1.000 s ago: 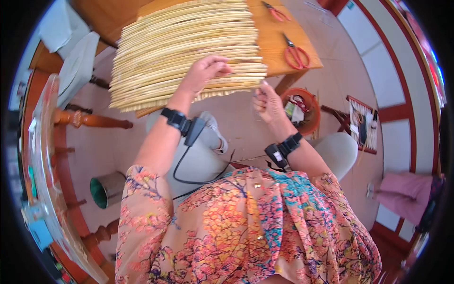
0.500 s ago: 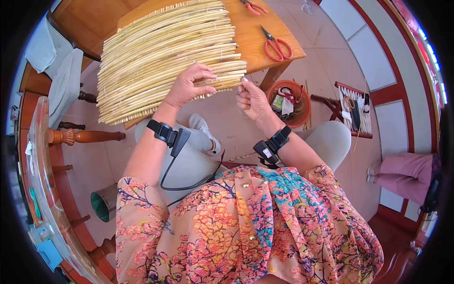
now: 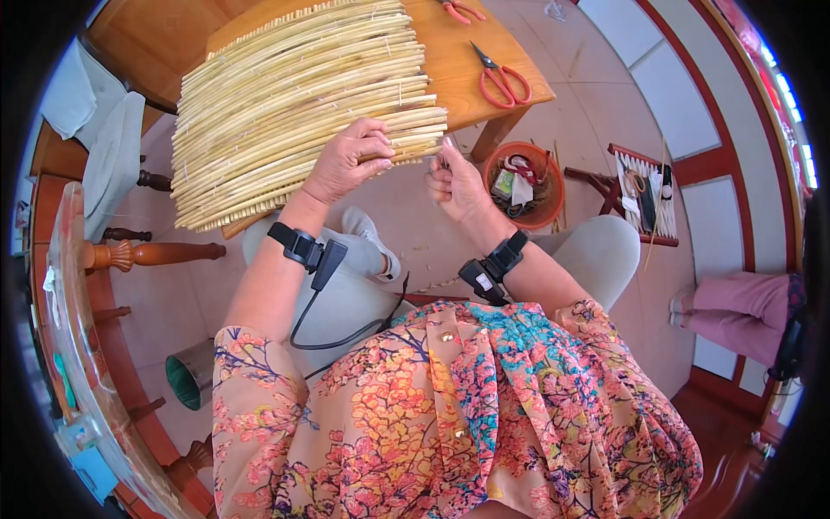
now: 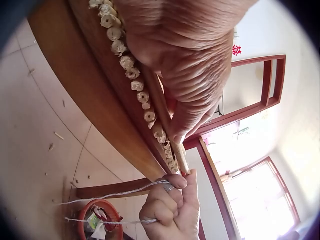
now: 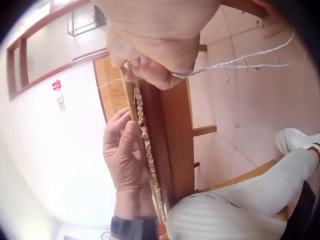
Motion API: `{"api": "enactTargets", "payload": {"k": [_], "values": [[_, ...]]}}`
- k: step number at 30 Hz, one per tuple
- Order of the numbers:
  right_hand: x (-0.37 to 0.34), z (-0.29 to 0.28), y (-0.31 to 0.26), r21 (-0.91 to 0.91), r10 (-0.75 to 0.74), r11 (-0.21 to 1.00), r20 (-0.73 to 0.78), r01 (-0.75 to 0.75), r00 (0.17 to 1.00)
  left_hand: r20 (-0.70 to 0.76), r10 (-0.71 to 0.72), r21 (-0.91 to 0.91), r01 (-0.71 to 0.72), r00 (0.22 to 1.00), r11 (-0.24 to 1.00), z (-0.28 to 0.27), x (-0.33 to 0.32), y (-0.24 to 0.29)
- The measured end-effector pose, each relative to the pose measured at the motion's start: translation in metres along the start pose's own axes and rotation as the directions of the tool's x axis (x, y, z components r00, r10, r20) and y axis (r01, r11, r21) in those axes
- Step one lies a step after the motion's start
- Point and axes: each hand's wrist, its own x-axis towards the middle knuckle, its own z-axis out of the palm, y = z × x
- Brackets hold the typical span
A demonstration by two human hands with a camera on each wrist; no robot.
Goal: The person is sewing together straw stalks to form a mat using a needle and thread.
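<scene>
A mat of pale reed stalks (image 3: pixel 303 104) lies on the wooden table (image 3: pixel 462 56), bound with thin white ties. My left hand (image 3: pixel 350 160) pinches the stalk at the mat's near edge, thumb and fingers closed on it. At the right end of that edge, my right hand (image 3: pixel 462 186) has its fingers curled round a thin white string (image 4: pixel 120 192). In the left wrist view two strands of it trail away from the right hand. The right thumb and forefinger meet the tip of the edge stalk (image 4: pixel 180 157). Cut stalk ends show in both wrist views.
Red-handled scissors (image 3: pixel 497 78) and another red-handled tool (image 3: pixel 462 10) lie on the table's right side. An orange bucket (image 3: pixel 553 203) with scraps stands below, near a folding stool (image 3: pixel 648 195). At left are a chair (image 3: pixel 112 156) and a metal bin (image 3: pixel 190 372). Another person's legs (image 3: pixel 735 316) appear at right.
My left fingers and thumb have come together on the edge stalk from a looser spread. The right hand stays at the mat's corner. The head view has shifted, so the mat sits further left.
</scene>
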Motion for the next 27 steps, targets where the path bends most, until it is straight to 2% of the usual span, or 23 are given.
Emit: {"api": "enactTargets", "payload": {"k": [4,6,9,16,22,27], "values": [[-0.005,0.009,-0.007,-0.050,0.002,0.999,-0.031,-0.003,1.000,0.008,-0.020,0.007,0.020,1.000,1.000,-0.001,0.000,0.001],[-0.006,0.012,-0.006,-0.137,-0.067,0.989,-0.034,0.062,0.997,0.013,-0.002,0.076,0.001,1.000,0.997,-0.002,0.000,0.002],[-0.006,0.013,-0.005,-0.193,-0.091,0.978,-0.074,0.076,0.993,0.017,-0.021,0.066,0.020,1.000,0.998,-0.002,0.001,0.004],[-0.006,0.010,-0.004,-0.222,-0.091,0.972,-0.074,0.072,0.993,0.005,-0.003,0.146,0.002,1.000,0.989,0.001,0.003,0.012],[-0.006,-0.004,0.009,-0.139,-0.098,0.987,-0.091,0.085,0.991,-0.017,0.032,0.207,-0.028,0.999,0.978,0.002,0.002,0.013],[-0.006,-0.002,0.007,-0.164,-0.100,0.982,-0.044,0.091,0.994,0.016,0.075,0.254,-0.077,0.997,0.964,0.001,0.002,0.013]]}}
